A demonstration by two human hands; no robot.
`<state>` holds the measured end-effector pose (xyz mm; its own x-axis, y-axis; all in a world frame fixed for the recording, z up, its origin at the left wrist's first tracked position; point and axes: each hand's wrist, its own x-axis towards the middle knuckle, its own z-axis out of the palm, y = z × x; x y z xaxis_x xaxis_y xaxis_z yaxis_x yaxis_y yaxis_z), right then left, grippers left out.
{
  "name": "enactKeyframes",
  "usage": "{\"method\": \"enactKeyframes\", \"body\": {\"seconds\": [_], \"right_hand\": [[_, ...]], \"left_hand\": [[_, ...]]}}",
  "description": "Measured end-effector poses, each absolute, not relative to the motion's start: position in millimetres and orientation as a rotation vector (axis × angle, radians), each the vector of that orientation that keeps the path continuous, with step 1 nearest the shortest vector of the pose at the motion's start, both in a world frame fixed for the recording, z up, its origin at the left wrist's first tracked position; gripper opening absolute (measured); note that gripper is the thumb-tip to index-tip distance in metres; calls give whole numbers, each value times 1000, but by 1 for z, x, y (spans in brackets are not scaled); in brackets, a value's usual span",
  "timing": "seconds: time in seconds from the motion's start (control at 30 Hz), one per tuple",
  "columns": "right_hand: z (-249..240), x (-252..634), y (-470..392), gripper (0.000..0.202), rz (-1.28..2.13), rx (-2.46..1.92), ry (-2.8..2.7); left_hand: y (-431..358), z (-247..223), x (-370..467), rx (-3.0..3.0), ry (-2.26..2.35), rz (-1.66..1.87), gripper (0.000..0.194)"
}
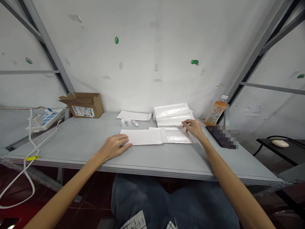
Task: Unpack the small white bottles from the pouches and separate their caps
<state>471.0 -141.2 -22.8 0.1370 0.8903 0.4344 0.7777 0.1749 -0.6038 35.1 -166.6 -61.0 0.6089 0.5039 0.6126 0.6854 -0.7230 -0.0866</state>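
Observation:
A long white bubble mailer (pixel 143 137) lies flat in front of me, with a shiny padded bubble mailer (pixel 177 136) at its right end. My left hand (pixel 115 144) rests on the left end of the white one, its fingers stretched out. Over on the right, my right hand (pixel 192 128) has thumb and fingers pinched together at the lower edge of a stack of bubble mailers (pixel 172 112). What sits between those fingertips is too small to make out. Behind the mailers are several small white objects (pixel 129 122) and another white mailer (pixel 133 115).
At the back left stands an opened cardboard box (pixel 87 106), beside a power strip (pixel 49 119) with white cables. An orange drink bottle (pixel 215 112) leans at the right, near a dark phone-like device (pixel 218 136). A white mouse (pixel 280 143) lies on a side shelf.

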Motion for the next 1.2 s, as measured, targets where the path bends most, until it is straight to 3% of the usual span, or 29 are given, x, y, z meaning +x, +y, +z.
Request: {"method": "enactKeyframes", "body": {"seconds": [0.3, 0.53, 0.8, 1.2], "right_hand": [[34, 317, -99, 20, 174, -1276, -2110], [37, 204, -58, 32, 54, -1336, -2367], [23, 184, -49, 18, 160, -1318, -2482], [12, 184, -47, 19, 352, -1115, -2254]], "left_hand": [[-154, -67, 34, -2558, -1130, -935, 34], [-155, -69, 33, -2579, -1154, -961, 26], [-160, -62, 38, -2622, -1275, -877, 25], [-162, -59, 38, -2646, -1317, -863, 25]]}}
